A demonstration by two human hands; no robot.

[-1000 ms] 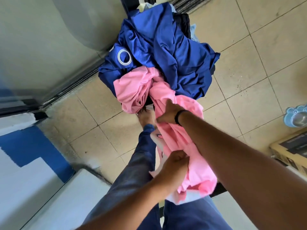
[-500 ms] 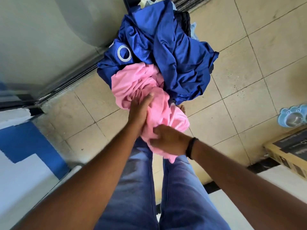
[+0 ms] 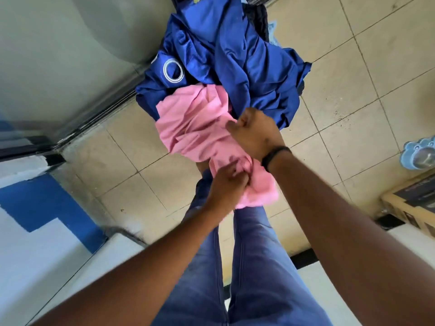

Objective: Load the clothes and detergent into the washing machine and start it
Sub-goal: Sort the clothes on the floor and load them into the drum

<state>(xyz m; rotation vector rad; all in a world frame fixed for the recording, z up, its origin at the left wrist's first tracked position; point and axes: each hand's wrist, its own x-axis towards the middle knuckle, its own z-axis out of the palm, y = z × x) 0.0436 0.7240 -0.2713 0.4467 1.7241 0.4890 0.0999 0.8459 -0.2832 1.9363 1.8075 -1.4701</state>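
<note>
Both hands gathering pink cloth off the laundry pile.

Left hand (image 3: 227, 182) bunches the near end of the pink cloth (image 3: 197, 130); right hand (image 3: 255, 132) is fisted on it higher up, at the edge of the blue fabric (image 3: 235, 55). Pile sits on the tiled floor (image 3: 353, 102), by the feet. Step: picking up clothes. Next, likely: lift the pink piece clear and carry it to the washer, not identifiable here.
</note>
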